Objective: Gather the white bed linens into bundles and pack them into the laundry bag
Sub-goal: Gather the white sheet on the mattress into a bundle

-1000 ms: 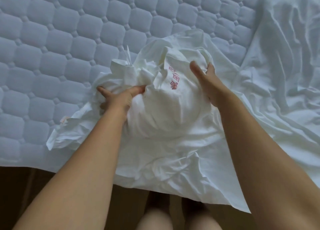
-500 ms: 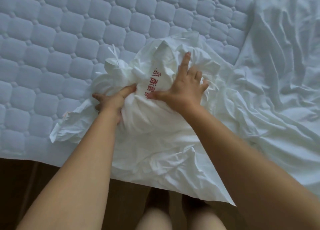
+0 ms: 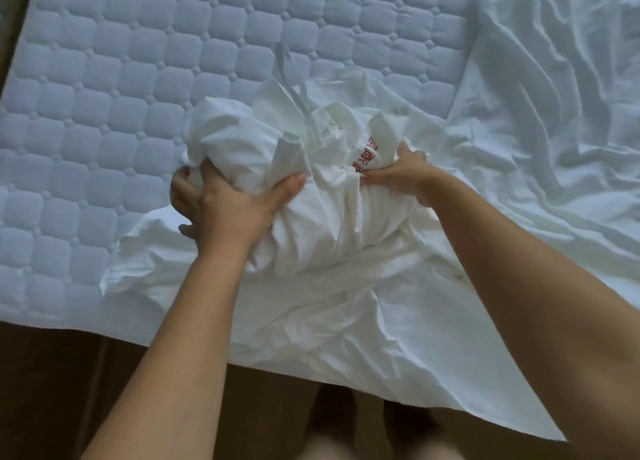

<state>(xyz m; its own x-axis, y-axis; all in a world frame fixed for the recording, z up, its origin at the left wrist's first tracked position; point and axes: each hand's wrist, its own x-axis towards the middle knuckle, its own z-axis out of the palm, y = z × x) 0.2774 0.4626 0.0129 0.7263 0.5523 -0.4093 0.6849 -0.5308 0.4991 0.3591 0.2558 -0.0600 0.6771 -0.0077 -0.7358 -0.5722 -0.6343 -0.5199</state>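
Matt, creased white cloth linens (image 3: 329,224) lie on a quilted, dimpled fabric mattress (image 3: 121,96) above dark wood floor (image 3: 52,390).

- Left hand (image 3: 221,210): bare to the wrist; knuckles and thumb in plain view.
- Right hand (image 3: 401,175): bare likewise; only its back and thumb side show.
- Left forearm (image 3: 180,338): bare along all of its visible length, from wrist to the lower edge; smooth.
- Right forearm (image 3: 536,286): bare from wrist to the right edge; looks broad so near the wide-angle lens.
- Legs (image 3: 346,451): two, bare, blurred at the bottom edge.
- Feet (image 3: 332,404): two dark shapes; footwear or shadow, cannot tell.
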